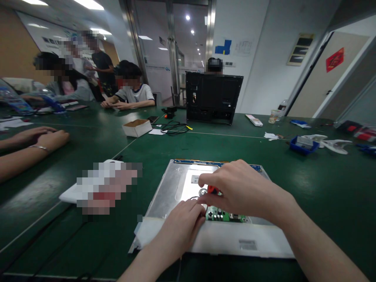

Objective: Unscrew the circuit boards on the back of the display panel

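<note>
A silver LCD panel (164,184) lies back side up on the table in front of me, with a green circuit board (226,215) along its middle and a white strip (220,239) across its near part. My right hand (237,188) is closed over the board, its thumb and fingers around a red-handled screwdriver (212,190); the tip is hidden. My left hand (183,221) rests on the panel, with fingers pressed together at the board's left end, beside thin wires and close to my right fingertips. Whatever those fingers hold is hidden.
A co-worker's hands (44,139) rest on the green table (147,150) at left. A white box (137,128), black cable (174,128) and upright black monitor housing (214,98) stand farther back. A blue tray (302,148) is on the right. Several people sit or stand beyond.
</note>
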The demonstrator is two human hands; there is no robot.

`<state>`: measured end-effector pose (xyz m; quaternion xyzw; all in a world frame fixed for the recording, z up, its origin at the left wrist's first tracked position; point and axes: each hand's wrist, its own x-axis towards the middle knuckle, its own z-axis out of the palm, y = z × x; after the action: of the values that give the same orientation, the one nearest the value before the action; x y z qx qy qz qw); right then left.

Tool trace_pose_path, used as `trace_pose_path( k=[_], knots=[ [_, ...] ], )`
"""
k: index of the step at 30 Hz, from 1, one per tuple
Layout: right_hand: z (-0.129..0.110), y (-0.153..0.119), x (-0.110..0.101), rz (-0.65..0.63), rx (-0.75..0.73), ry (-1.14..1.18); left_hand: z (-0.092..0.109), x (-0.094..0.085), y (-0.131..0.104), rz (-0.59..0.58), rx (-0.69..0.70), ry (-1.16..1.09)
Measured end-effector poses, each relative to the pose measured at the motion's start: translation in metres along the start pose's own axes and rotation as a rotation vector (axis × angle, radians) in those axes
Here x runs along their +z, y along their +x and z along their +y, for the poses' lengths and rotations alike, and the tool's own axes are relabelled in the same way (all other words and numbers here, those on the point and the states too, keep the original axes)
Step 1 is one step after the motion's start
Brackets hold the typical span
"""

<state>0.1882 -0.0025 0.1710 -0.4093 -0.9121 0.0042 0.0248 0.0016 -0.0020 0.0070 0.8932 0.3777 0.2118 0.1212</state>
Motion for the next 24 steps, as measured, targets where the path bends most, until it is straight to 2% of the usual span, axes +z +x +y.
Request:
trace_pose_path(
  k=[4, 7, 9, 12, 24],
  knots=[
    [-0.0006, -0.0021, 0.0002, 0.031, -0.045, 0.031, -0.0001, -0.0008, 0.0003, -0.048, -0.009, -0.021],
    [0.0, -0.0031, 0.0002, 0.029, -0.07, 0.048, -0.0018, 0.0006, -0.0003, -0.017, 0.002, -0.011],
    [0.0006, -0.0023, 0.0003, 0.011, -0.052, 0.025, -0.0017, 0.0005, -0.0005, -0.003, 0.004, -0.006],
    [0.0012, -0.001, 0.001, 0.001, -0.011, -0.005, 0.0002, -0.0015, 0.0004, -0.044, -0.015, -0.015],
    [0.0012, -0.0004, 0.0042, 0.035, -0.038, 0.031, 0.0003, 0.0005, 0.001, -0.069, -0.053, -0.009]
  ],
)
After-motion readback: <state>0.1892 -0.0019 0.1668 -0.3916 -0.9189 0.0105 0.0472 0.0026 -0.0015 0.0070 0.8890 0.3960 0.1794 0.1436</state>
